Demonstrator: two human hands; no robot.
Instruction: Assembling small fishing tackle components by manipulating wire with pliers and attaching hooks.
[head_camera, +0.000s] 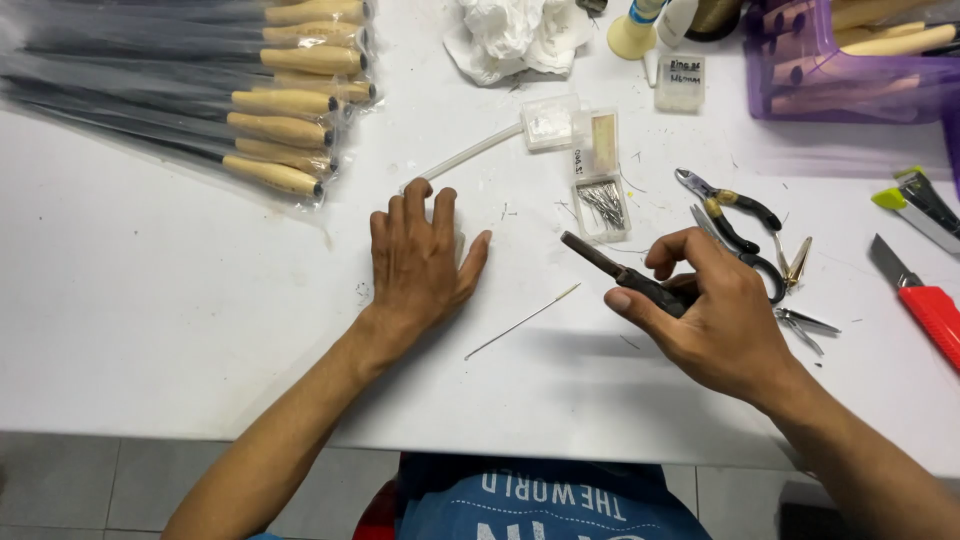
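My left hand (418, 258) lies flat, palm down, on the white table (150, 300), fingers spread, holding nothing. My right hand (712, 312) grips a dark metal plier-like tool (612, 268) whose jaws point up and to the left. A thin metal needle (522, 321) lies on the table between the two hands, touching neither. Just beyond the tool's tip sits a small clear box of metal pins (603, 205).
Wooden-handled tools in clear sleeves (285, 100) are piled at the far left. Small pliers (728, 205), tweezers (797, 262), a red utility knife (925, 305) and a yellow-tipped cutter (915, 203) lie right. A purple bin (850, 70), crumpled tissue (515, 35) and small clear boxes (550, 125) sit at the back.
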